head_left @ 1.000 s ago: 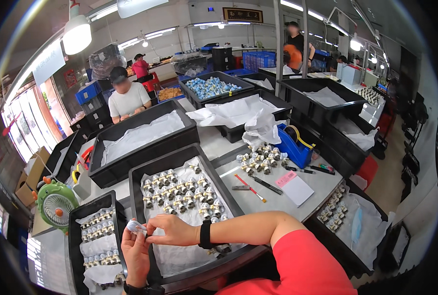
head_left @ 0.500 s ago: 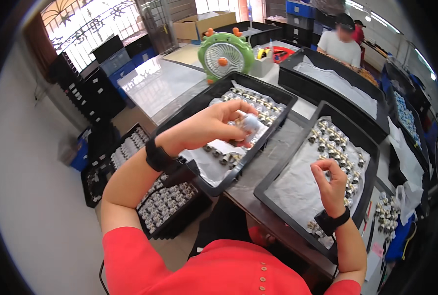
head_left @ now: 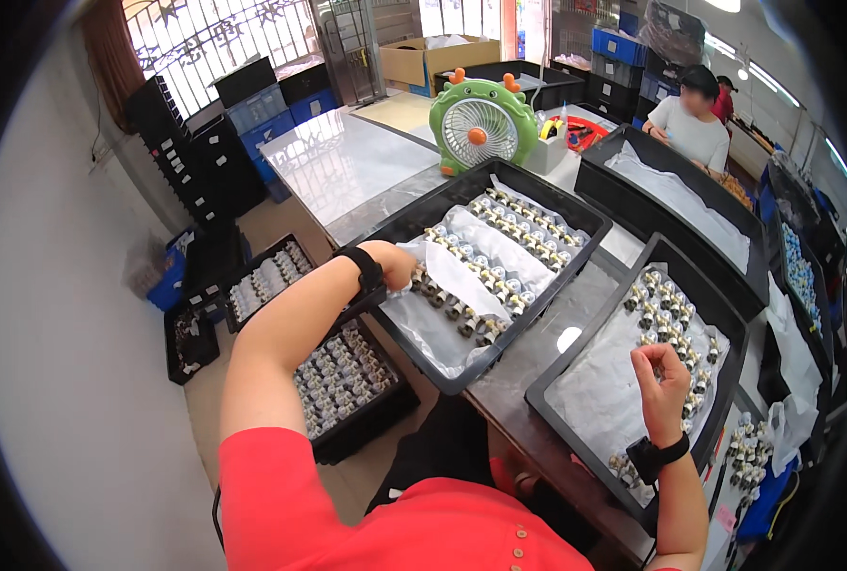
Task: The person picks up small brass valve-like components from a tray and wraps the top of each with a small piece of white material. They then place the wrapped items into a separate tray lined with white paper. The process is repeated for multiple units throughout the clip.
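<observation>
My left hand [head_left: 398,265] reaches down at the left side of a black tray [head_left: 481,374], near the end of a row. Its fingers are bent together and largely hidden, so what they hold cannot be seen. Rows of small metal parts with clear rounded tops [head_left: 488,277] lie in this tray, with strips of white paper [head_left: 459,274] between and over them. Over a second black tray [head_left: 549,392] on the right is my right hand [head_left: 665,388], thumb and fingers curled together. Similar parts [head_left: 666,309] lie beneath and beyond it on a white sheet [head_left: 585,369].
A green fan [head_left: 483,127] stands behind the left tray. Another black tray [head_left: 614,179] with white lining sits at the far right. Crates of similar parts [head_left: 343,378] are low on my left. Across the table, a person in a white shirt [head_left: 690,128] sits working.
My left hand has moved from above the left tray, where it held a blurred, pale rounded piece, down to the tray's left side. My right hand stays curled over the right tray. The view has shifted.
</observation>
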Action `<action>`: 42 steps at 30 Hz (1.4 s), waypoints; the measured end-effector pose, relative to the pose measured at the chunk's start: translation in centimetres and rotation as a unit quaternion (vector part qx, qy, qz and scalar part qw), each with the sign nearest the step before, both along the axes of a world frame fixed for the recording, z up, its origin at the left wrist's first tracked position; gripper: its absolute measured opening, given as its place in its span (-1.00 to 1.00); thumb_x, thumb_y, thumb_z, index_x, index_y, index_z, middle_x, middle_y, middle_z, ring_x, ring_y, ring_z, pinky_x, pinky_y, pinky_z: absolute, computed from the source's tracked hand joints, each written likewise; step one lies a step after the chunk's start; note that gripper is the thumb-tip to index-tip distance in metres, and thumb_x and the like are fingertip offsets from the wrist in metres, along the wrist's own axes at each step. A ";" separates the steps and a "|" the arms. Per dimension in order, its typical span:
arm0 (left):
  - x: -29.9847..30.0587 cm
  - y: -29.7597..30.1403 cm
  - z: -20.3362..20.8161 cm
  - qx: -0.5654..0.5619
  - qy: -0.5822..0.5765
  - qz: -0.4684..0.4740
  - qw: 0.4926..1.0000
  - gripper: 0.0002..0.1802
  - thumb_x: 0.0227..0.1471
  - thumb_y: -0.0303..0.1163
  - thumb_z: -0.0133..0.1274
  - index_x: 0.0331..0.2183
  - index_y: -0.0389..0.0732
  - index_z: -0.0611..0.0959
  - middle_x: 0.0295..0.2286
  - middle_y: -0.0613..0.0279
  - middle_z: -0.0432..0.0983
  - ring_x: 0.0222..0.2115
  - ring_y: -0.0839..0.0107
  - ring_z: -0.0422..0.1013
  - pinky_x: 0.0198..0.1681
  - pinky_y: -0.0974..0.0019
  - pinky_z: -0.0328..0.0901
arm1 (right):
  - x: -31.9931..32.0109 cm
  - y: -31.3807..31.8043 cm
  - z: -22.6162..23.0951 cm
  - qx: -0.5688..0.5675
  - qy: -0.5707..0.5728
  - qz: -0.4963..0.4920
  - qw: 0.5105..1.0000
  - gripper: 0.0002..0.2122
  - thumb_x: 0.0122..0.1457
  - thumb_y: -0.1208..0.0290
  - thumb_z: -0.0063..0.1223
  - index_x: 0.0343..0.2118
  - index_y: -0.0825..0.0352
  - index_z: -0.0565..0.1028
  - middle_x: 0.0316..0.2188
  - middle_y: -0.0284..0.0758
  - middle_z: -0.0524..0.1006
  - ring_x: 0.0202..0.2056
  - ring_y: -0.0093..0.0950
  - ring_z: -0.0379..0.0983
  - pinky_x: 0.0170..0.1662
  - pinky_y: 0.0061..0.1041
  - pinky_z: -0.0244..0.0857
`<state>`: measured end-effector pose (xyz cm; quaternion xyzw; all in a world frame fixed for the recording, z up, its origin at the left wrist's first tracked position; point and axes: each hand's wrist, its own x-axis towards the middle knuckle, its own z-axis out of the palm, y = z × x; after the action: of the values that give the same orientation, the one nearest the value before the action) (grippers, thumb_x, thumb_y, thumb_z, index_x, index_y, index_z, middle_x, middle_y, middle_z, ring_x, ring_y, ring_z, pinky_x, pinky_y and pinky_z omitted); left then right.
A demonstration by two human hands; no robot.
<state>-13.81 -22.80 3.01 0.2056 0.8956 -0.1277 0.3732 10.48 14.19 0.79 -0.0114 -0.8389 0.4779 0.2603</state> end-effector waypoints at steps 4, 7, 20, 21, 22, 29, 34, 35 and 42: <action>-2.7 -1.7 -2.2 0.020 0.084 0.040 0.995 -0.29 -0.18 -0.54 -0.10 0.11 -0.31 0.23 -0.23 -0.17 0.48 -0.42 0.11 0.51 -0.51 0.17 0.37 | -0.1 -0.1 -0.1 0.004 -0.012 0.010 1.000 -0.92 0.06 0.51 0.12 -0.49 0.39 0.48 -0.59 -0.44 0.46 -0.50 -0.66 0.33 -0.38 -0.65 0.21; -1.9 -1.3 -0.6 0.099 0.118 0.130 0.979 -0.28 -0.14 -0.53 -0.10 0.14 -0.31 0.18 -0.20 -0.18 0.46 -0.34 0.13 0.50 -0.49 0.21 0.40 | -0.2 -0.3 -0.1 0.012 -0.016 0.012 1.000 -0.93 0.06 0.52 0.11 -0.49 0.39 0.48 -0.59 -0.44 0.45 -0.52 -0.67 0.32 -0.39 -0.66 0.21; -4.3 -0.9 -2.4 0.118 0.141 0.140 0.973 -0.31 -0.14 -0.50 0.00 0.11 -0.22 0.26 -0.17 -0.06 0.46 -0.30 0.19 0.50 -0.40 0.27 0.44 | -0.1 -0.1 0.2 0.011 -0.036 0.028 0.999 -0.92 0.06 0.52 0.11 -0.49 0.39 0.48 -0.61 -0.45 0.46 -0.54 -0.69 0.32 -0.42 -0.67 0.20; -4.1 -0.8 -2.1 0.114 0.142 0.137 0.974 -0.34 -0.16 -0.48 0.04 0.07 -0.25 0.33 -0.19 -0.05 0.47 -0.29 0.19 0.50 -0.38 0.27 0.44 | -0.1 -0.2 0.3 0.009 -0.034 0.032 0.999 -0.92 0.06 0.52 0.11 -0.49 0.39 0.48 -0.61 -0.45 0.46 -0.54 -0.69 0.32 -0.42 -0.67 0.20; -4.4 -1.2 -2.7 0.086 0.167 0.108 0.976 -0.38 -0.18 -0.47 0.07 0.02 -0.26 0.37 -0.22 -0.05 0.49 -0.28 0.19 0.50 -0.38 0.27 0.44 | 0.0 -0.3 0.4 0.008 -0.032 0.037 0.999 -0.92 0.06 0.52 0.12 -0.49 0.39 0.48 -0.61 -0.45 0.46 -0.54 -0.69 0.32 -0.42 -0.67 0.20; -5.1 -2.1 -4.2 0.076 0.214 0.040 0.973 -0.57 -0.28 -0.46 0.20 -0.23 -0.29 0.60 -0.39 -0.04 0.56 -0.39 0.18 0.54 -0.39 0.22 0.42 | 0.0 -0.2 0.5 0.019 -0.042 0.039 0.998 -0.92 0.05 0.51 0.13 -0.50 0.39 0.49 -0.61 -0.43 0.48 -0.55 -0.67 0.35 -0.42 -0.66 0.21; -4.8 -1.4 -2.7 0.112 0.141 0.088 0.980 -0.58 -0.24 -0.51 0.15 -0.20 -0.32 0.55 -0.42 -0.06 0.56 -0.53 0.20 0.54 -0.53 0.24 0.42 | 0.0 -0.2 0.5 0.019 -0.039 0.040 0.998 -0.91 0.04 0.50 0.14 -0.50 0.40 0.49 -0.62 -0.42 0.48 -0.55 -0.66 0.36 -0.43 -0.66 0.22; -4.9 -1.5 -2.3 0.112 0.130 0.110 0.979 -0.56 -0.24 -0.51 0.15 -0.19 -0.32 0.54 -0.41 -0.06 0.55 -0.49 0.19 0.54 -0.49 0.22 0.42 | 0.0 -0.3 0.5 0.019 -0.041 0.041 0.998 -0.91 0.04 0.50 0.14 -0.50 0.40 0.49 -0.62 -0.42 0.48 -0.55 -0.66 0.36 -0.43 -0.66 0.22; -2.7 -1.1 -0.8 0.240 0.323 -0.063 0.913 -0.32 -0.26 -0.44 0.20 0.00 -0.07 0.39 -0.18 0.03 0.39 -0.21 0.01 0.41 -0.13 0.11 0.33 | 0.0 -0.4 0.6 0.025 -0.051 0.044 0.997 -0.91 0.03 0.50 0.14 -0.50 0.41 0.50 -0.62 -0.40 0.50 -0.55 -0.65 0.37 -0.42 -0.66 0.23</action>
<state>-16.53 -23.88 2.24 0.2921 0.9563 0.0082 -0.0055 10.46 13.82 1.37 0.0078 -0.8626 0.4663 0.1960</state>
